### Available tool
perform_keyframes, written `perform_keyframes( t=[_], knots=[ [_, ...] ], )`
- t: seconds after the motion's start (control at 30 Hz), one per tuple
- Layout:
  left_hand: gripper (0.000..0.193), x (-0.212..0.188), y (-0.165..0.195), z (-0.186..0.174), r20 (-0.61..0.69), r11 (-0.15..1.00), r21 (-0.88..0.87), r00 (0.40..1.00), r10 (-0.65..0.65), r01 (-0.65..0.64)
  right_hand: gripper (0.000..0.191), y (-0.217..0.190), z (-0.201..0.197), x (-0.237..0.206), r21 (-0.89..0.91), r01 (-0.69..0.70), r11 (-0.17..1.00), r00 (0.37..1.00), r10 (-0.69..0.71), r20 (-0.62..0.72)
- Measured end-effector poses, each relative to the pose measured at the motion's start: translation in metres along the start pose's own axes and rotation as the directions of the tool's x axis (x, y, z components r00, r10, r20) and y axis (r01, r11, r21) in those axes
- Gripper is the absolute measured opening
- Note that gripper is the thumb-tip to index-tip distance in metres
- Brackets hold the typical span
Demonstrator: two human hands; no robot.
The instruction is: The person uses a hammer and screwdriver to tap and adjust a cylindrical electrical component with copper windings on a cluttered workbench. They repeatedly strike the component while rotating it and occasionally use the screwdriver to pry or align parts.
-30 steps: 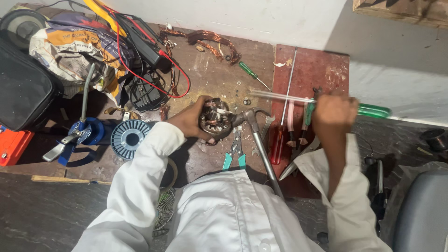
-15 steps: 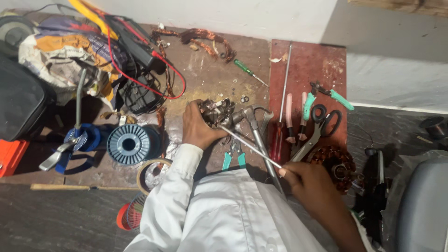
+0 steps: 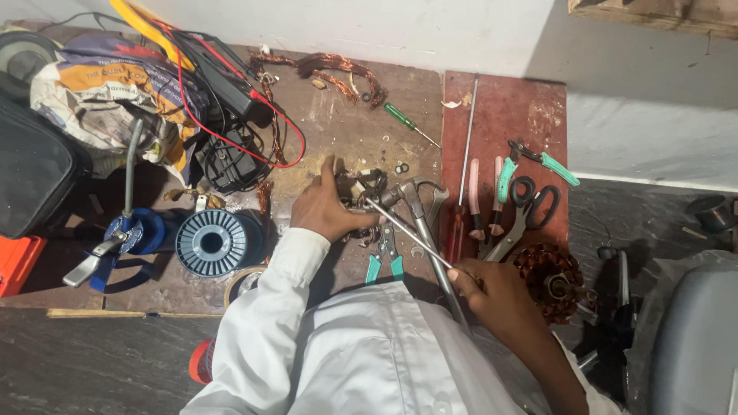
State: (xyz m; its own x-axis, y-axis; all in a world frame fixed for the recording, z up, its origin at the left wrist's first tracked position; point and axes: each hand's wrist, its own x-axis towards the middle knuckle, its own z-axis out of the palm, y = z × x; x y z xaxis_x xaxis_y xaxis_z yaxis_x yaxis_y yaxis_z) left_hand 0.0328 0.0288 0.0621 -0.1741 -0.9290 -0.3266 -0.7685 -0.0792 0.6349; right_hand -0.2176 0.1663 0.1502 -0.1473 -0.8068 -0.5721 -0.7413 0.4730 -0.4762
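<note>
On the far left of the brown wooden work board (image 3: pixel 346 131), a black bag (image 3: pixel 31 177) and a crumpled printed paper wrapper (image 3: pixel 100 100) crowd the edge, with a blue clamp tool (image 3: pixel 127 234) and a grey-blue round wire spool (image 3: pixel 214 242) just below them. Tangled black and red cables (image 3: pixel 231 115) fill the upper left, so bare board remains only around the upper centre. Near the middle, the left hand (image 3: pixel 330 211) lies over a small metal motor part (image 3: pixel 365 188), fingers curled around it and holding it against the board. A thin bright steel rod (image 3: pixel 407 230) has its long axis on a diagonal: its tip points up-left into the part, and its lower end runs down-right into the right hand (image 3: pixel 492 296), whose fingers are closed around it. A steel claw hammer (image 3: pixel 419 204) lies just beside the rod, and teal-handled pliers (image 3: pixel 384 261) sit directly below the part. To the right, a red board (image 3: pixel 530 107) carries black-handled scissors (image 3: pixel 530 204) and a green-handled tool (image 3: pixel 546 161), leaving its upper half open. A copper-wound coil (image 3: pixel 546 277) sits at its lower edge.
</note>
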Motion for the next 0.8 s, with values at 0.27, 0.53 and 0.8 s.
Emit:
perform_keyframes(
  t=[0.27, 0.53, 0.8],
  knots=[
    [0.148, 0.006, -0.018, 0.030, -0.138, 0.922, -0.375, 0.989, 0.045, -0.094, 0.025, 0.027, 0.028, 0.018, 0.218, 0.135, 0.967, 0.990, -0.125, -0.062],
    [0.128, 0.022, -0.030, 0.044, -0.104, 0.856, -0.517, 0.993, -0.064, 0.001, 0.025, 0.032, 0.033, 0.033, 0.246, 0.193, 0.950, 0.979, -0.170, -0.113],
    [0.074, 0.028, -0.026, 0.074, -0.312, 0.771, -0.636, 0.912, -0.266, 0.007, 0.021, 0.044, 0.050, 0.043, 0.416, 0.098, 0.904, 0.994, -0.072, -0.078]
  ],
)
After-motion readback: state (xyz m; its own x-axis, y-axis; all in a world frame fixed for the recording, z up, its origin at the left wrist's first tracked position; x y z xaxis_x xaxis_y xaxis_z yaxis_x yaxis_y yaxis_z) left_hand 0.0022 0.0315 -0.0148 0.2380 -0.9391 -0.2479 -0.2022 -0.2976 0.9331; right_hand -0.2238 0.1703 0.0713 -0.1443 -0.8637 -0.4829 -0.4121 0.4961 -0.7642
